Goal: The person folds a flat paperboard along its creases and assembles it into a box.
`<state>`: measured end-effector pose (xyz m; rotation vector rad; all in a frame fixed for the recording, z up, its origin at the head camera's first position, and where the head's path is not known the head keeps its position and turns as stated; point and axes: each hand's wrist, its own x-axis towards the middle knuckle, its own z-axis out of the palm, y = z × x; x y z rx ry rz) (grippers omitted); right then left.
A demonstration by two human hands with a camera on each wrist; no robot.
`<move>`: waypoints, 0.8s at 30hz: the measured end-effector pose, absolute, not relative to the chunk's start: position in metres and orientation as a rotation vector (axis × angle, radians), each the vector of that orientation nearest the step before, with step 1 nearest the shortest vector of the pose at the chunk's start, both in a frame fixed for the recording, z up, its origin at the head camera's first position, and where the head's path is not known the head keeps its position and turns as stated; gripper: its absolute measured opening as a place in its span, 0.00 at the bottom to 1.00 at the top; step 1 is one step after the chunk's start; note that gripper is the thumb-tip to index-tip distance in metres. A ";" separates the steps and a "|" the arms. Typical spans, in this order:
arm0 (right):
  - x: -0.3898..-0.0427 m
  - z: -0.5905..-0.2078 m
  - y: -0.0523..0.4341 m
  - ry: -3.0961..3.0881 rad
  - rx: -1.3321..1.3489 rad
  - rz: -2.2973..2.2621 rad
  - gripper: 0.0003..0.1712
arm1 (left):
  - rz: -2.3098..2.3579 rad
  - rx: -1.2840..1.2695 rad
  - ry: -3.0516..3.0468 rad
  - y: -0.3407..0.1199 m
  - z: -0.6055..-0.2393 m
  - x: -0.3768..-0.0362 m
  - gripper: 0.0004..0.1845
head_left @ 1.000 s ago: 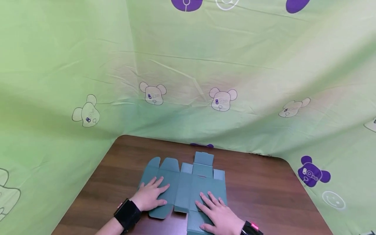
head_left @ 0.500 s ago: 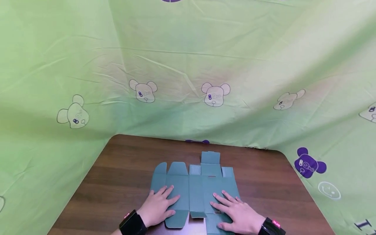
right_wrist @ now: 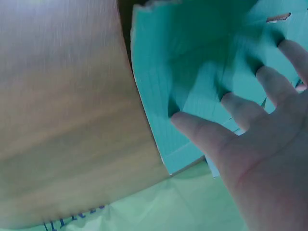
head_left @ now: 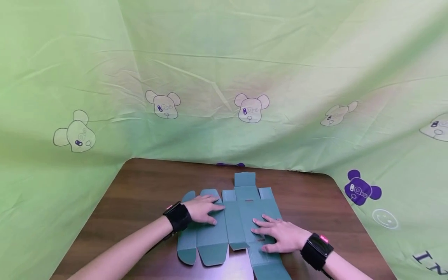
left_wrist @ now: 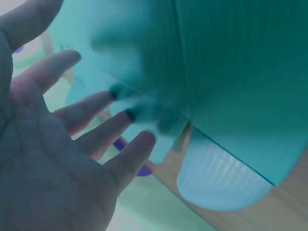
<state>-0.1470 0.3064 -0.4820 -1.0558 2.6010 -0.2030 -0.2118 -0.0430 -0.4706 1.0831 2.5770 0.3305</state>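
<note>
Hands [head_left: 204, 208] [head_left: 280, 234] flat — ribbed teal cardboard [head_left: 241, 217]

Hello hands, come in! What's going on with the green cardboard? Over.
Left hand flat on the flat teal-green unfolded cardboard box, fingers straight. Right hand flat on it too. Nothing else on the brown wooden table.

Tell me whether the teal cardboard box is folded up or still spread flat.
Spread flat: the cardboard box blank lies unfolded on the table, flaps out, under both hands.

— How's the light?
— Bright and even in the head view, soft shadows on the counter [head_left: 147, 194], edges bowed.
— The wrist views?
— Blurred, tinted blue-green; the fingers [left_wrist: 91, 108] are out of focus.
</note>
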 end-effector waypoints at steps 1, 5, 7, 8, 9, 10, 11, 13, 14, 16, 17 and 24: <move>-0.151 -0.482 0.306 2.589 -1.059 -0.200 0.33 | 0.304 1.078 2.579 -0.041 -0.472 -0.213 0.32; -0.164 -0.481 0.307 2.579 -1.085 -0.188 0.32 | 0.198 1.021 2.622 -0.038 -0.481 -0.205 0.33; -0.169 -0.481 0.310 2.594 -1.077 -0.187 0.30 | 0.149 0.996 2.656 -0.036 -0.483 -0.196 0.35; -0.171 -0.481 0.311 2.603 -1.069 -0.184 0.30 | 0.122 0.994 2.680 -0.035 -0.484 -0.191 0.36; -0.173 -0.480 0.311 2.614 -1.053 -0.181 0.29 | 0.090 0.999 2.707 -0.033 -0.485 -0.185 0.36; -0.176 -0.480 0.311 2.623 -1.032 -0.179 0.29 | 0.058 1.011 2.737 -0.032 -0.485 -0.180 0.37; -0.179 -0.480 0.311 2.634 -1.010 -0.174 0.28 | 0.028 1.025 2.765 -0.031 -0.486 -0.174 0.37; -0.185 -0.480 0.307 2.642 -0.973 -0.171 0.28 | -0.026 1.053 2.817 -0.029 -0.487 -0.163 0.37; -0.189 -0.480 0.304 2.645 -0.968 -0.170 0.28 | -0.036 1.068 2.835 -0.029 -0.488 -0.157 0.37; -0.198 -0.481 0.297 2.650 -0.975 -0.167 0.28 | -0.046 1.091 2.856 -0.029 -0.489 -0.147 0.36; -0.202 -0.482 0.293 2.653 -0.979 -0.161 0.28 | -0.045 1.106 2.858 -0.029 -0.490 -0.142 0.35; -0.228 -0.482 0.263 2.678 -0.930 -0.122 0.33 | -0.126 1.279 2.917 -0.024 -0.495 -0.125 0.32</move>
